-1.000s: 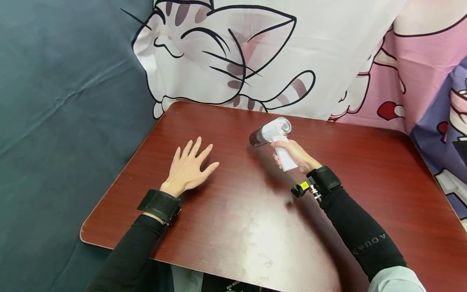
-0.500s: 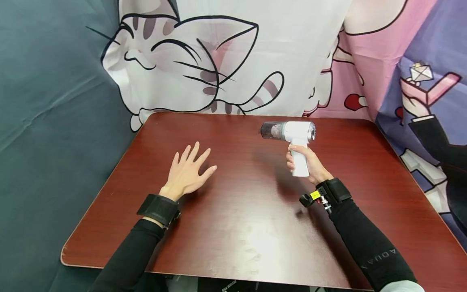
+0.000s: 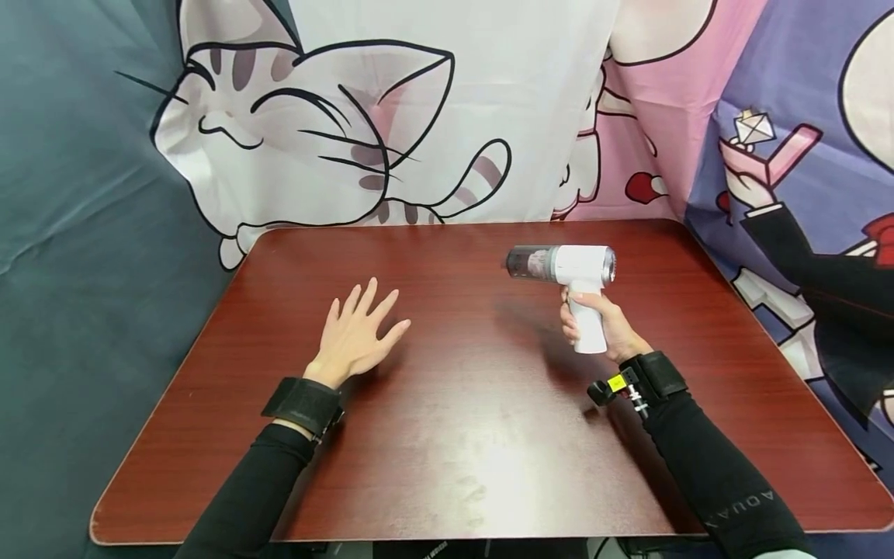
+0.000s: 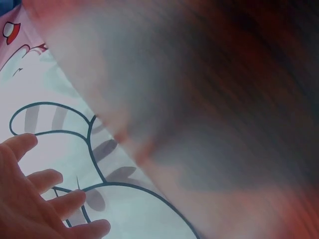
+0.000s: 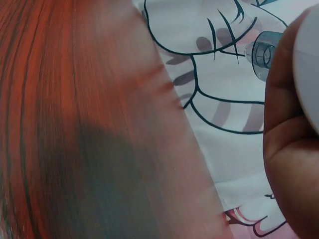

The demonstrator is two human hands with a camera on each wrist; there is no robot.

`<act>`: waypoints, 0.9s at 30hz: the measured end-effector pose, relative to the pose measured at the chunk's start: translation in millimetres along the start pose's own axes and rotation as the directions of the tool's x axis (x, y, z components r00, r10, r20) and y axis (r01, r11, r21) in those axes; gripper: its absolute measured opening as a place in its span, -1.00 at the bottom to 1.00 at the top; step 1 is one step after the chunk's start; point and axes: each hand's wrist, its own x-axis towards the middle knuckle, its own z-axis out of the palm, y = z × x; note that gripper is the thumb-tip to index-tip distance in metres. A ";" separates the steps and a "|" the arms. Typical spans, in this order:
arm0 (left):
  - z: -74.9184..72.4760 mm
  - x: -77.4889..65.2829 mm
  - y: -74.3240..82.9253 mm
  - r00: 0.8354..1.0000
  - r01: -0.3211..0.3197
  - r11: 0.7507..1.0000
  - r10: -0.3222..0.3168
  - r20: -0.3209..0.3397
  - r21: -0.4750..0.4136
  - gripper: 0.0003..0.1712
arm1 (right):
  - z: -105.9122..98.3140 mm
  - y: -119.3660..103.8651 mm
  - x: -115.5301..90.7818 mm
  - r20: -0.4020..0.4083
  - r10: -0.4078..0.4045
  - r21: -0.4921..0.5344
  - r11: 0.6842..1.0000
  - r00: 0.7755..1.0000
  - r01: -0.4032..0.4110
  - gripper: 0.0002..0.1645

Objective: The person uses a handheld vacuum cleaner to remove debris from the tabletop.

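A white handheld vacuum cleaner (image 3: 585,265) with a clear, smoky dust cup is held up over the right part of the table. My right hand (image 3: 616,330) grips it by its handle, with the dust cup pointing left. In the right wrist view, part of the clear cup (image 5: 266,56) shows beyond the curled fingers (image 5: 284,109), and the white body is cut off at the edge. To the left, my left hand (image 3: 355,335) holds nothing; its fingers are straight and spread, palm down over the table. The left wrist view shows the fingers (image 4: 67,203) apart from anything.
A reddish-brown wooden table (image 3: 447,435) lies under both hands. Behind it hangs a white cloth (image 3: 545,101) with a cat drawing, running into pink and purple printed cloth (image 3: 733,178). Grey-green cloth (image 3: 84,326) covers the left side. Both wrists wear black straps.
My right hand has moved right with the vacuum cleaner and turned it from a slant to nearly level, side on. The head view has swung right. My left hand keeps its pose.
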 end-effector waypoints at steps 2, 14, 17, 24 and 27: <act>0.3 -0.3 -0.7 1.000 0.002 1.000 -0.002 0.003 -0.002 -0.12 | -0.7 -0.5 -1.8 0.001 -0.002 -0.005 1.000 1.000 0.002 -0.74; -3.0 0.3 -4.4 1.000 0.008 1.000 -0.008 -0.003 -0.015 -0.13 | 1.8 0.2 -4.7 0.072 0.007 0.048 0.999 0.997 -0.011 -0.72; -2.6 0.5 -4.9 1.000 0.009 1.000 -0.009 -0.004 -0.016 -0.13 | 2.0 0.8 -5.9 0.081 0.011 0.048 0.999 0.997 -0.015 -0.72; -1.0 1.9 -4.8 1.000 0.005 1.000 -0.005 -0.008 -0.017 -0.13 | -0.4 -0.4 -9.3 0.032 -0.015 0.001 1.000 0.999 0.015 -0.76; -0.9 1.9 -4.9 1.000 0.007 1.000 -0.008 -0.010 -0.013 -0.14 | -2.7 -2.0 -10.0 -0.015 -0.046 -0.080 0.996 0.999 0.044 -0.79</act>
